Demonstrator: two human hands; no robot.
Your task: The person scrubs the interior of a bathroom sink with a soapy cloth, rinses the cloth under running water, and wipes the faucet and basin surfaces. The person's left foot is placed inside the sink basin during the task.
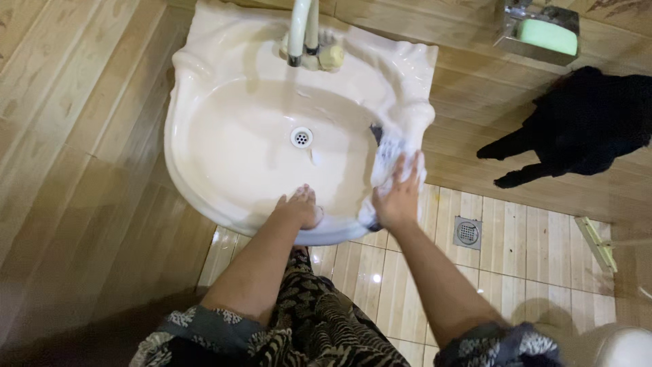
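Cloth (390, 155) limp, wet, light; right hand (399, 197) presses it flat-palmed on sink (204, 102) rim; left hand (299, 207) curled over front edge, holding nothing

I see my 2 bare arms reach forward. My left hand (299, 206) is curled and pressing down. My right hand (399, 196) lies flat, fingers spread.

Cream sink (204, 163), green soap (547, 36), wood-patterned tiles (75, 102)

one sink (204, 88), one cloth (390, 153), two hands (397, 197)
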